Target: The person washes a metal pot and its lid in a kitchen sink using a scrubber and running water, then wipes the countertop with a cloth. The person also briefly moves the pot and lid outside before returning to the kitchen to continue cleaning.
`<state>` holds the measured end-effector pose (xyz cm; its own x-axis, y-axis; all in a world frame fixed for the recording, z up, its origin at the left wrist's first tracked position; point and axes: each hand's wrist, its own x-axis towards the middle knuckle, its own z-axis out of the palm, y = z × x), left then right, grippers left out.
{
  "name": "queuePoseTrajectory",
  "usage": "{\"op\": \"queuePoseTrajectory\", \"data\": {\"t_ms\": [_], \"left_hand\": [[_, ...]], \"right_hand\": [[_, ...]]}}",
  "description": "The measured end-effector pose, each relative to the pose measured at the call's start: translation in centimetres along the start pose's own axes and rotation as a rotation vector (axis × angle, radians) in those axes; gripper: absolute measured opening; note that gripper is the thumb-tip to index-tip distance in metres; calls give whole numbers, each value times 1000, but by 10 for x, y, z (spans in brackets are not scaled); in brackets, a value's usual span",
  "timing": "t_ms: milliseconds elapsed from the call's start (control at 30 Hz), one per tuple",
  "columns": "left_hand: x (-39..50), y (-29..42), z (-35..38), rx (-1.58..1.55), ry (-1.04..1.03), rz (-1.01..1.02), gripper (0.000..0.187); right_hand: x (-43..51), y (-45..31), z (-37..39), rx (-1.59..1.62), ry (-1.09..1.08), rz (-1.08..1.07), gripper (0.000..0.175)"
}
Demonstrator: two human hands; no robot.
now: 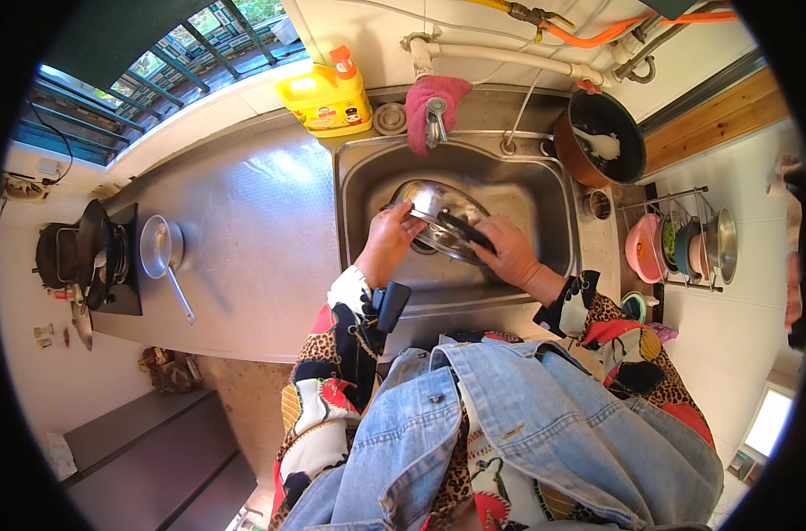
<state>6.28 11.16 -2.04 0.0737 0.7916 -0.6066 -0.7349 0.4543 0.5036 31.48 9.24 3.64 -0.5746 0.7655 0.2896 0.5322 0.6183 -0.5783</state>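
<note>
Over the stainless steel sink (549, 265), both hands hold a shiny metal pot lid (436, 199) with a black handle, tilted on its side. My left hand (393, 235) grips the lid's near left edge, thumb on top. At the lid's right side, my right hand (509, 252) is closed around the black part. Behind the lid, the faucet (436, 119) has a pink cloth (419, 109) draped over it. The drain is partly hidden under the lid.
A yellow detergent jug (330, 99) stands behind the sink's left corner. On the steel counter (257, 232) sits a small saucepan (163, 245), near a stove with a wok (94, 245). To the right are a brown pot (599, 143) holding a white scoop and a wire rack (675, 285) with several bowls.
</note>
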Motion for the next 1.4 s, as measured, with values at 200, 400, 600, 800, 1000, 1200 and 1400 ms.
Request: {"op": "queuePoseTrajectory", "data": {"t_ms": [200, 400, 600, 800, 1000, 1200, 1400], "left_hand": [[2, -12, 8, 102, 56, 34, 14], [-6, -15, 0, 158, -1, 28, 17], [2, -13, -4, 151, 13, 18, 22], [12, -2, -2, 374, 36, 100, 31], [19, 6, 12, 525, 90, 135, 40], [20, 4, 6, 637, 130, 197, 44], [15, -1, -3, 1110, 354, 328, 45]], "right_hand": [[23, 1, -24, -132, -202, 178, 32], [138, -29, -56, 45, 280, 89, 39], [176, -43, -51, -299, 31, 69, 38], [166, -8, -67, -199, 88, -37, 34], [166, 33, -84, -16, 203, -40, 37], [123, 55, 0, 327, 301, 602, 55], [102, 3, 95, 26, 136, 63, 27]]}}
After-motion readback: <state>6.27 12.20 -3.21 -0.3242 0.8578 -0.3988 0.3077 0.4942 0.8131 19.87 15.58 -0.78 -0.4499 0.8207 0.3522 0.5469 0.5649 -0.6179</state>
